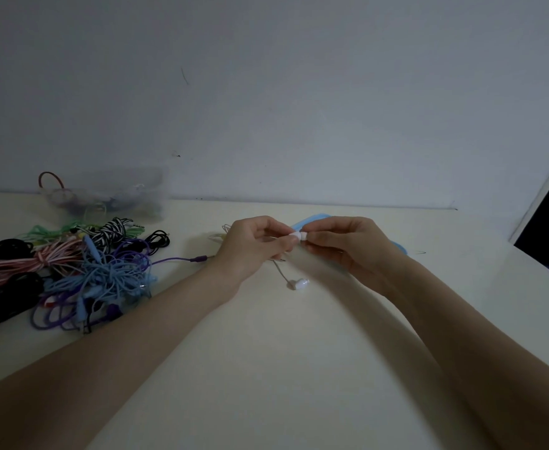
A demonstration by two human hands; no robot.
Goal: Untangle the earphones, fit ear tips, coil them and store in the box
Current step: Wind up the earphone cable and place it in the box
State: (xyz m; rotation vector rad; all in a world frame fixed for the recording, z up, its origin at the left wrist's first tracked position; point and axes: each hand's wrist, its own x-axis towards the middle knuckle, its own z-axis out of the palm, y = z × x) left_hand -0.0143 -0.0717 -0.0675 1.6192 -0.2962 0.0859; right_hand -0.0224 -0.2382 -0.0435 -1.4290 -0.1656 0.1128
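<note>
1. Left hand (250, 245) pinches a white earbud (295, 237); right hand (344, 245) pinches the ear tip end against it, so tip fitting looks in progress.
2. Second earbud (299, 283) lies on the table (266, 352) just below the hands; can't tell if it has a tip.
3. Coiling and storing not yet done; blue item behind the hands (312, 219), maybe the box.
4. Tangled cable pile (71, 271) at left is untouched, well apart.
</note>
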